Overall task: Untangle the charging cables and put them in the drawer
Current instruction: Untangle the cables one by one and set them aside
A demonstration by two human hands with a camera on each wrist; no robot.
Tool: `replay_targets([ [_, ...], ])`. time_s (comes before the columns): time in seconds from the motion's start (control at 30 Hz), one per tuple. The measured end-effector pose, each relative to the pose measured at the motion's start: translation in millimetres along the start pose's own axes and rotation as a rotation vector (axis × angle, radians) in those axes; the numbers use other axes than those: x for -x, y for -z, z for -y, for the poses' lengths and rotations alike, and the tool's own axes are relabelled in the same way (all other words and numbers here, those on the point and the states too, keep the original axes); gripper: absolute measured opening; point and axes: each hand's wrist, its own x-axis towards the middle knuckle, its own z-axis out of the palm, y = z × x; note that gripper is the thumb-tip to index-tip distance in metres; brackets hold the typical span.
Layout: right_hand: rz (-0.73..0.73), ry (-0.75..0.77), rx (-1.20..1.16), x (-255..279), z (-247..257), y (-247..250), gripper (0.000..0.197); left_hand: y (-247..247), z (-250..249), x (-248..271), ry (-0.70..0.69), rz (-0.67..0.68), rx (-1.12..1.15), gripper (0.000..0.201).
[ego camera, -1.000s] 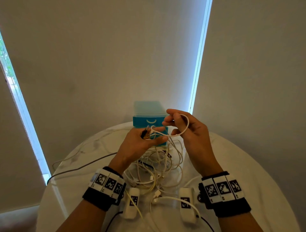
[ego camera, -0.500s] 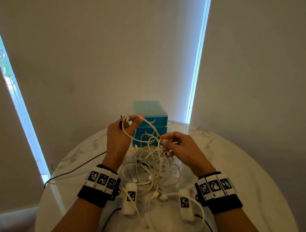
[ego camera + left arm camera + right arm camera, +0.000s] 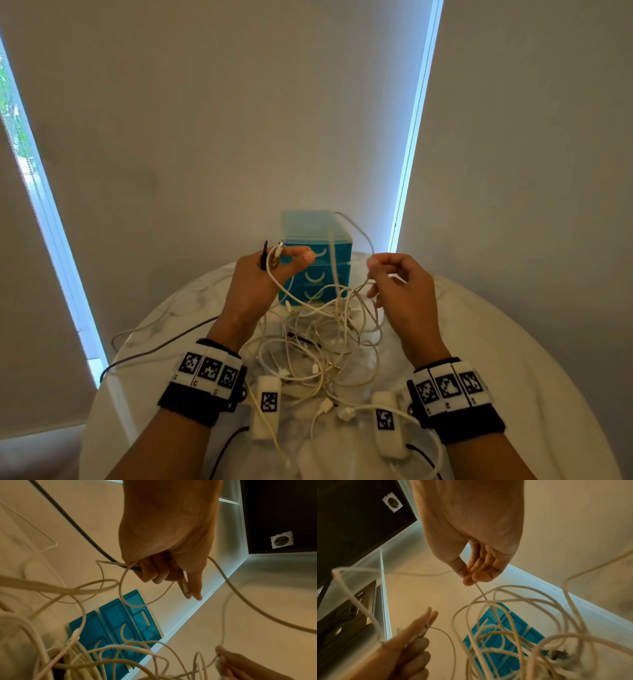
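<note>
A tangle of white charging cables [image 3: 318,339] lies on the round marble table [image 3: 513,394], its upper loops lifted between my hands. My left hand [image 3: 274,263] is raised and grips the plug end of a white cable [image 3: 186,588] together with a black cable [image 3: 72,524]. My right hand [image 3: 376,274] pinches a thin white cable [image 3: 481,592] between thumb and fingers, and its loop arcs up over the drawer unit. The small teal drawer unit [image 3: 318,260] stands behind the tangle with its three drawers closed.
Two white tagged units [image 3: 267,404] [image 3: 387,425] lie on the table near my wrists, with black leads. A grey cable [image 3: 154,346] runs off the table's left edge. Blinds and a wall stand close behind the table.
Both hands have risen and moved apart. The right hand went from low in the tangle to level with the left, pulling a cable loop up over the drawer unit.
</note>
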Motion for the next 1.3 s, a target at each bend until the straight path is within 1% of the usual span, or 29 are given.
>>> replay_targets([
  [0.1,-0.097,-0.063,-0.157,-4.8,3.3,5.9,0.011,3.6,3.4,-1.7,0.022,0.043,-0.094,0.016],
  [0.17,-0.109,-0.089,-0.265,-7.2,7.9,10.2,0.016,6.5,4.2,-1.8,0.033,0.033,-0.121,0.016],
  [0.27,-0.067,-0.102,-0.375,-9.3,15.2,15.9,0.018,9.9,6.3,-4.1,0.039,-0.053,-0.107,0.015],
  [0.33,-0.027,-0.120,-0.489,-7.6,19.4,18.8,0.022,10.4,6.3,-4.9,0.044,-0.101,-0.100,0.014],
  [0.43,0.056,-0.165,-0.719,-0.8,31.6,18.6,0.035,10.0,6.6,-5.4,0.061,-0.116,-0.117,0.018],
  [0.5,0.101,-0.187,-0.801,3.3,39.3,15.1,0.041,8.3,6.1,-3.6,0.078,-0.106,-0.120,0.022],
  [0.57,0.107,-0.175,-0.756,5.2,41.6,10.0,0.038,7.5,6.1,-3.1,0.087,-0.102,-0.135,0.024],
  [0.63,0.086,-0.112,-0.671,4.5,41.1,7.3,0.028,8.3,7.2,-4.0,0.086,-0.109,-0.143,0.021],
  [0.73,0.081,-0.018,-0.671,3.5,48.5,11.7,0.026,12.1,8.7,-6.3,0.093,-0.138,-0.120,0.018],
  [0.77,0.090,0.010,-0.690,2.2,54.2,14.3,0.026,13.1,8.5,-6.3,0.097,-0.151,-0.112,0.019],
  [0.83,0.109,0.029,-0.719,-1.1,66.3,17.7,0.026,16.8,9.8,-6.8,0.103,-0.190,-0.115,0.029],
  [0.9,0.144,-0.061,-0.650,-7.6,74.7,15.6,0.028,21.4,11.0,-8.9,0.122,-0.233,-0.114,0.032],
  [0.97,0.227,-0.200,-0.496,-15.2,79.9,8.5,0.028,24.5,10.6,-11.2,0.159,-0.247,-0.141,0.038],
  [1.0,0.238,-0.235,-0.444,-19.6,82.2,5.3,0.027,26.0,11.5,-12.4,0.169,-0.241,-0.163,0.038],
  [1.03,0.207,-0.225,-0.452,-24.2,85.3,2.5,0.025,26.5,10.4,-11.8,0.167,-0.225,-0.184,0.036],
  [1.07,0.148,-0.177,-0.532,-28.8,89.7,-0.1,0.022,26.8,9.2,-11.4,0.157,-0.207,-0.200,0.035],
  [1.17,0.002,-0.026,-0.845,-40.8,110.1,-5.2,0.014,31.9,12.5,-13.4,0.136,-0.165,-0.233,0.031],
  [1.23,-0.004,0.003,-0.914,-49.1,119.5,-9.6,0.014,36.5,14.5,-15.6,0.151,-0.137,-0.238,0.028],
  [1.3,0.084,-0.076,-0.858,-57.8,122.9,-16.7,0.015,40.7,17.9,-17.1,0.158,-0.120,-0.187,0.033],
])
